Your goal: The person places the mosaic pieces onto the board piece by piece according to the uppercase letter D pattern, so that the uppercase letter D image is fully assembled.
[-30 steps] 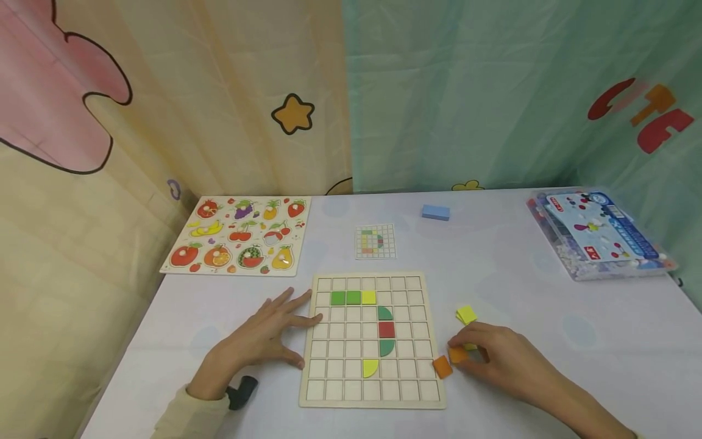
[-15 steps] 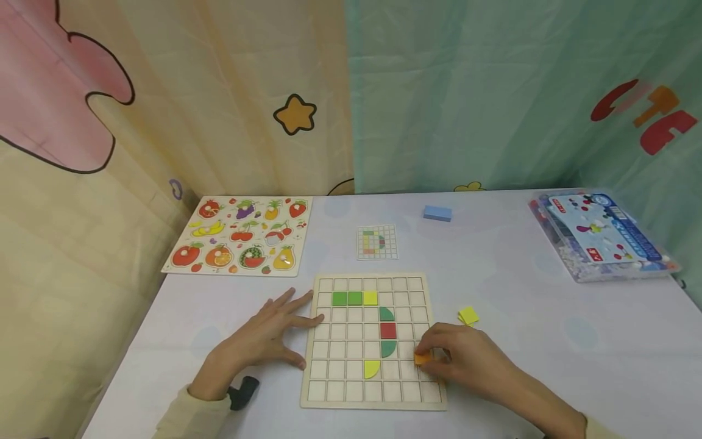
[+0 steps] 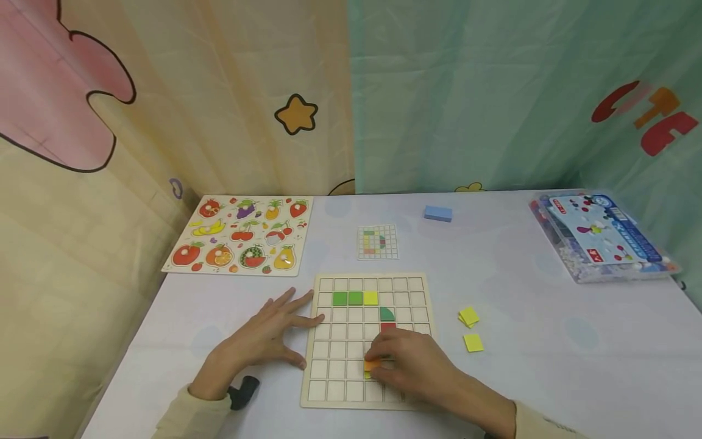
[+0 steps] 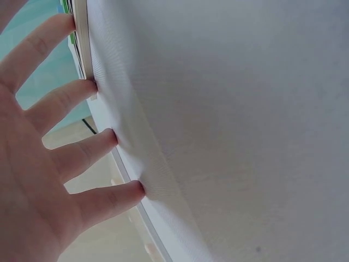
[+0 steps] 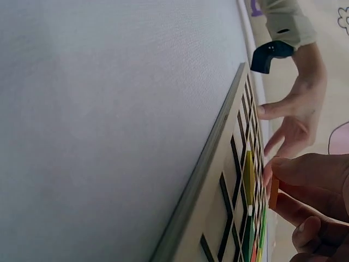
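Observation:
My right hand (image 3: 414, 363) pinches an orange square tile (image 3: 372, 365) between thumb and fingers, over the lower middle of the wooden grid board (image 3: 329, 390). Beneath that tile a sliver of the yellow quarter-round tile (image 3: 368, 375) shows. The right wrist view has the orange tile (image 5: 274, 193) edge-on, held just off the board. My left hand (image 3: 263, 335) lies with fingers spread, its fingertips touching the board's left edge. Two green squares (image 3: 348, 299), a yellow square (image 3: 370, 298), a teal quarter-round (image 3: 387, 314) and a partly covered red square (image 3: 387, 327) sit in cells.
Yellow square tiles (image 3: 470, 329) lie right of the board. Behind it is a small printed grid card (image 3: 378, 242), with a blue block (image 3: 438, 213) to its right. A fruit puzzle board (image 3: 236, 236) stands back left, and a boxed set (image 3: 603, 235) back right.
My right hand has carried orange from the tiles at the right leftward over the board. Both orange tiles are gone from the right side, uncovering a yellow tile. The left hand stays put.

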`<state>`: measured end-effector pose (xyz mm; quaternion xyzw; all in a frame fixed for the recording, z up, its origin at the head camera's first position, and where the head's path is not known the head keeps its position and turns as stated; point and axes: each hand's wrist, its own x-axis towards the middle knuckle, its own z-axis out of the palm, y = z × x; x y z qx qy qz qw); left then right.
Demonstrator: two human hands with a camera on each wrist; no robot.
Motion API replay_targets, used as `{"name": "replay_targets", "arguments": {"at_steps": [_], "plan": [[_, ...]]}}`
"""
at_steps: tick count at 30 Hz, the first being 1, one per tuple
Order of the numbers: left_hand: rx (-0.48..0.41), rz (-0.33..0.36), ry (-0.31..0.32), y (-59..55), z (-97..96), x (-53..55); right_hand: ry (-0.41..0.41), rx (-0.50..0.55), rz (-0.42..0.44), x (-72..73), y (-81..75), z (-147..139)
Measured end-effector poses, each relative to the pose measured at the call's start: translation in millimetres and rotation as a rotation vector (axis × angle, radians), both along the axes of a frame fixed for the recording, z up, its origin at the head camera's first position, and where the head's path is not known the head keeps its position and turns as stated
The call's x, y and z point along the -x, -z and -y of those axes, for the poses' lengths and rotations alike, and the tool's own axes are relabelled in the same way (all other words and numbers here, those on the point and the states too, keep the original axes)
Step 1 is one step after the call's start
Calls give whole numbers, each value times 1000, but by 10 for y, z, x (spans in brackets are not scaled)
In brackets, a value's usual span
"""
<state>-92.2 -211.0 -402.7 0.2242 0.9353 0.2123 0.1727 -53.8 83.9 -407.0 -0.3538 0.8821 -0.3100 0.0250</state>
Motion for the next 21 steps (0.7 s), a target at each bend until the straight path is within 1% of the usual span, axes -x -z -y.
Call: {"name": "replay_targets", "arguments": {"at_steps": [5, 12, 21], "plan": [[-2, -3, 11, -4, 10, -10, -4, -16, 13, -7, 58, 145], [-1, -3, 8, -6, 11, -11, -12, -87, 37, 11, 96, 262], [-7, -15, 22, -4, 19, -3, 41, -105, 40, 13, 88, 355]]}}
